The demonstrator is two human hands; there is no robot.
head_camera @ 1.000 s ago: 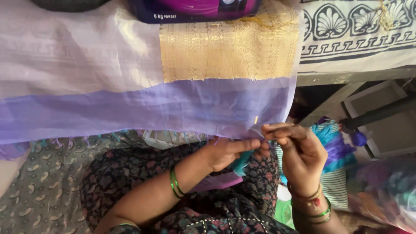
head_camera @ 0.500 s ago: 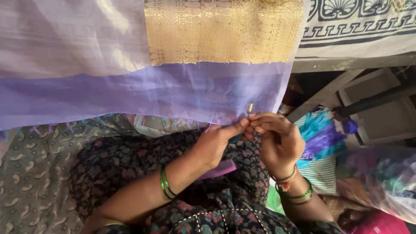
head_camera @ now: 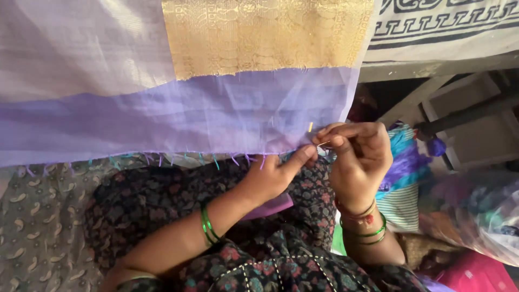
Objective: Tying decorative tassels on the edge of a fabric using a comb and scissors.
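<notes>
At the centre of the frame the left hand (head_camera: 273,176) is pinching the lower edge of the lilac cloth (head_camera: 178,116), fingers together on it. Just right of it the right hand (head_camera: 357,159) is closing on a thin needle (head_camera: 323,144) (mostly hidden, hard to make out). The gold panel (head_camera: 265,32) is running off the top.

Desk (head_camera: 432,69) across top of view, grey edge showing at right. Sheer lilac cloth (head_camera: 178,119) draped over front edge, hanging down, small teal and purple tassels along hem. Gold woven panel (head_camera: 265,35) set in cloth. Black-and-white patterned cover (head_camera: 448,24) lying on desk, right side.
</notes>
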